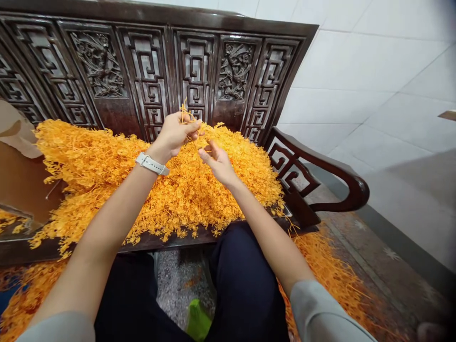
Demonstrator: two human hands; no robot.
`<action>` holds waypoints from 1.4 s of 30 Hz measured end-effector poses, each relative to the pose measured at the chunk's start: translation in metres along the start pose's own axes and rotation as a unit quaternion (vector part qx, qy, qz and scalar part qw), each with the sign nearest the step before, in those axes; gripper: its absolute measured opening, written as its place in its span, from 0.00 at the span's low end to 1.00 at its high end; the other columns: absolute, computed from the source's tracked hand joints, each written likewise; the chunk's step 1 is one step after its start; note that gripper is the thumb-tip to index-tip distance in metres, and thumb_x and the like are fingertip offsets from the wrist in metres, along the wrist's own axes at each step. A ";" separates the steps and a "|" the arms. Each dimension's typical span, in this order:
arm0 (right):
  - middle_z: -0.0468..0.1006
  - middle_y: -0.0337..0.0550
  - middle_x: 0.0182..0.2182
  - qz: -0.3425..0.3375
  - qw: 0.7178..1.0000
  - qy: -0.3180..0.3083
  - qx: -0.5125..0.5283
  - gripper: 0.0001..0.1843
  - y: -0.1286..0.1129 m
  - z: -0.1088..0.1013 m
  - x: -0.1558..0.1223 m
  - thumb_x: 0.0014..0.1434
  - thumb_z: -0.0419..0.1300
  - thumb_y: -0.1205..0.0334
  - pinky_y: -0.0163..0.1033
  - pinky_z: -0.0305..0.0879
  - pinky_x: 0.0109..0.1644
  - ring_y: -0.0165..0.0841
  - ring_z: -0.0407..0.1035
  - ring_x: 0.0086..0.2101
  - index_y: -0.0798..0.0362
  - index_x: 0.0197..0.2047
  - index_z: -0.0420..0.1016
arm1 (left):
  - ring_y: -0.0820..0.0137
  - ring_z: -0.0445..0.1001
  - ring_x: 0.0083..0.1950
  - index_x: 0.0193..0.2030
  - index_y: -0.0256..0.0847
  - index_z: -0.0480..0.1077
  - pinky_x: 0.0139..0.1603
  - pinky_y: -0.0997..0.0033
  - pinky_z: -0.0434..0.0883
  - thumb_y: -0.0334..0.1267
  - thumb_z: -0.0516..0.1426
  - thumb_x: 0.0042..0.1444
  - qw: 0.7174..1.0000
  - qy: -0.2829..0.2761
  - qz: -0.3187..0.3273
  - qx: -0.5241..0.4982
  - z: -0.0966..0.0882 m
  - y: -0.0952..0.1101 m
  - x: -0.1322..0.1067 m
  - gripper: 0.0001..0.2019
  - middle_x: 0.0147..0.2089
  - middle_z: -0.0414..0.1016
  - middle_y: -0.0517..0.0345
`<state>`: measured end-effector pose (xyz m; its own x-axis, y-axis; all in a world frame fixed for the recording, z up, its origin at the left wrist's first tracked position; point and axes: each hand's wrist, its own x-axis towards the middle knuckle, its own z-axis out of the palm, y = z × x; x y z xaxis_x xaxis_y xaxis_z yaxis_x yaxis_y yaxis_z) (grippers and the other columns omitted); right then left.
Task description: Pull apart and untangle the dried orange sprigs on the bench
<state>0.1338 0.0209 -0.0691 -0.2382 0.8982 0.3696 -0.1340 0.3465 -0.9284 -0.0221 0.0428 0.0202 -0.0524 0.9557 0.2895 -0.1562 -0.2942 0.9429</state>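
Near the middle of the head view, my left hand [178, 132], with a pale watch [152, 164] on its wrist, pinches a thin orange artificial flower sprig [185, 111]. Stem ends poke up above its fingers. Just below and to the right is my right hand [219, 165], its thumb and fingers slightly apart and curved toward the sprig's lower part. Whether it touches the sprig, I cannot make out. Under both hands spreads a big heap of similar orange sprigs [188, 199], piled along the seat of a dark carved wooden bench [231, 111].
A cardboard box [24, 175] stands at the left on the bench. The bench's curved armrest [342, 190] juts out at the right. More orange sprigs [331, 275] lie on the floor at both sides. Something bright green [198, 320] shows between my knees. White tiled wall [356, 80] rises behind.
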 end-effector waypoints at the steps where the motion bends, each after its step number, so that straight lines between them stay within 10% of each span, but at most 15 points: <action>1: 0.78 0.48 0.55 0.011 0.999 0.010 0.046 0.33 -0.002 0.002 0.000 0.58 0.70 0.34 0.43 0.75 0.47 0.35 0.74 0.44 0.46 0.57 0.73 | 0.78 0.72 0.24 0.31 0.42 0.61 0.27 0.75 0.68 0.21 0.64 0.58 1.000 -0.018 0.000 0.014 0.004 -0.001 -0.003 0.17 0.28 0.75 0.61; 11: 0.81 0.43 0.40 0.067 0.965 0.177 0.180 0.30 -0.005 0.002 0.006 0.69 0.47 0.30 0.37 0.69 0.39 0.33 0.71 0.37 0.47 0.42 0.73 | 0.69 0.75 0.40 0.40 0.43 0.65 0.39 0.66 0.73 0.29 0.69 0.56 0.972 -0.139 0.052 0.184 0.024 -0.025 -0.026 0.16 0.41 0.74 0.55; 18: 0.70 0.36 0.27 0.056 0.928 0.329 0.168 0.28 -0.011 -0.006 0.009 0.67 0.53 0.30 0.33 0.55 0.26 0.29 0.66 0.26 0.47 0.35 0.62 | 0.68 0.72 0.41 0.40 0.45 0.61 0.40 0.66 0.72 0.30 0.68 0.55 0.949 -0.242 0.055 0.195 0.040 -0.030 -0.042 0.18 0.41 0.71 0.57; 23: 0.61 0.30 0.20 0.058 0.923 0.324 0.199 0.31 -0.014 -0.008 0.007 0.65 0.57 0.26 0.33 0.51 0.22 0.26 0.57 0.19 0.47 0.32 0.60 | 0.68 0.71 0.38 0.39 0.45 0.61 0.37 0.65 0.69 0.28 0.66 0.55 0.949 -0.214 0.070 0.222 0.042 -0.027 -0.044 0.17 0.38 0.70 0.58; 30: 0.64 0.27 0.19 0.080 0.908 0.332 0.244 0.23 -0.019 -0.001 0.008 0.73 0.60 0.48 0.31 0.48 0.21 0.21 0.55 0.16 0.49 0.30 0.58 | 0.64 0.73 0.36 0.36 0.45 0.63 0.38 0.61 0.65 0.23 0.65 0.53 0.918 -0.186 0.153 0.316 0.045 -0.020 -0.049 0.16 0.35 0.74 0.57; 37: 0.58 0.26 0.15 0.074 0.923 0.268 0.267 0.26 -0.020 -0.007 0.007 0.74 0.60 0.49 0.31 0.44 0.20 0.21 0.50 0.15 0.48 0.27 0.56 | 0.72 0.75 0.28 0.28 0.44 0.56 0.29 0.71 0.67 0.20 0.61 0.55 0.980 -0.187 -0.024 0.062 0.036 -0.011 -0.039 0.19 0.24 0.65 0.64; 42: 0.55 0.26 0.13 0.126 0.955 0.152 0.220 0.31 -0.021 -0.014 0.001 0.70 0.66 0.44 0.32 0.39 0.19 0.20 0.44 0.15 0.49 0.24 0.57 | 0.78 0.74 0.27 0.28 0.43 0.57 0.26 0.77 0.64 0.17 0.59 0.57 0.996 -0.083 -0.017 -0.005 0.025 0.005 -0.029 0.19 0.24 0.67 0.65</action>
<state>0.1495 0.0186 -0.0497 -0.0350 0.9983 0.0459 -0.5169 0.0213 -0.8558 0.0031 0.0139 0.0207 0.1162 0.9525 0.2815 -0.1651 -0.2609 0.9511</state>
